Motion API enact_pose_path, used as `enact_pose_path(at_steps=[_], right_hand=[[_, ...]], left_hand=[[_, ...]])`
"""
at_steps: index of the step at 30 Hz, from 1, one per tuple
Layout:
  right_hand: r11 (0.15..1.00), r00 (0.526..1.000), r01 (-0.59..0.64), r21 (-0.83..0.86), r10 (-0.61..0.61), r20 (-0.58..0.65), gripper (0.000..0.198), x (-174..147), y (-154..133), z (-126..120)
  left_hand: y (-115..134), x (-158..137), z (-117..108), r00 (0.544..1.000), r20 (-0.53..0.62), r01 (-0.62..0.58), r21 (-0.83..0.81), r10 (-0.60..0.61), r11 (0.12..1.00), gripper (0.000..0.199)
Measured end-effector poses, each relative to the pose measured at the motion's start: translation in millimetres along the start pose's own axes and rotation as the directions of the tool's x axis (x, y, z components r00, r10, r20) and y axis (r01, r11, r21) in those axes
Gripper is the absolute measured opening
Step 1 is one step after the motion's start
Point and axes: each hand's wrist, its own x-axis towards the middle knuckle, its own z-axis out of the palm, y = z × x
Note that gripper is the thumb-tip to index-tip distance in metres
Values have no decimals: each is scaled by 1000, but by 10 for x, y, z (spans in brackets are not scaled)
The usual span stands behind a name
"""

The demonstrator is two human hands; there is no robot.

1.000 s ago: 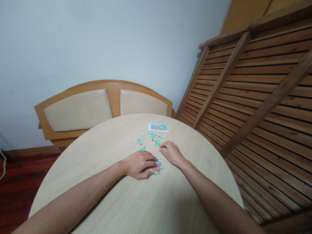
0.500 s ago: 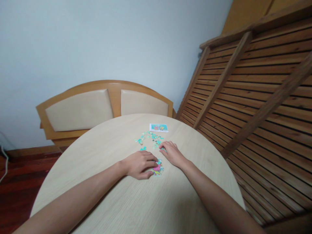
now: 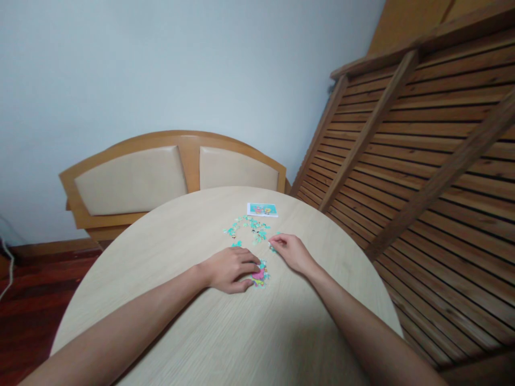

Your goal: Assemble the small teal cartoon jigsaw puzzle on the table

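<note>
My left hand [image 3: 233, 269] lies flat with its fingers apart, the fingertips touching the left side of a partly joined jigsaw puzzle [image 3: 259, 275] in pink, yellow and teal. Farther right, my right hand [image 3: 293, 251] pinches a small light puzzle piece [image 3: 271, 246] between thumb and forefinger, just above or on the table. Loose teal and white puzzle pieces [image 3: 244, 220] form a scattered arc beyond both hands. A small clump of teal pieces [image 3: 237, 244] sits just past my left knuckles.
A picture card [image 3: 262, 209] with a cartoon scene lies at the far side of the round wooden table [image 3: 193, 332]. Behind it a padded headboard [image 3: 132, 182] stands against the wall. A slatted wooden frame [image 3: 402, 161] leans on the right.
My right hand has drawn slightly to the right, away from the loose pieces, and its thumb and forefinger have closed on a piece. The left hand has hardly moved.
</note>
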Motion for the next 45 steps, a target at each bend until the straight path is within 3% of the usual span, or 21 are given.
enact_pose_path(at_steps=[8, 14, 23, 45], right_hand=[[995, 994, -96, -20, 96, 46, 19, -64, -12, -1], [994, 991, -99, -49, 103, 90, 19, -99, -76, 7], [983, 982, -165, -77, 172, 84, 16, -125, -127, 48], [948, 981, -150, -280, 178, 80, 13, -172, -260, 34]], left_hand=[[11, 7, -11, 1000, -8, -2, -15, 2, 1000, 32], [22, 6, -16, 1000, 2, 4, -17, -4, 1000, 32], [15, -2, -7, 1000, 8, 6, -22, -6, 1000, 33], [8, 6, -1, 1000, 8, 4, -19, -4, 1000, 33]])
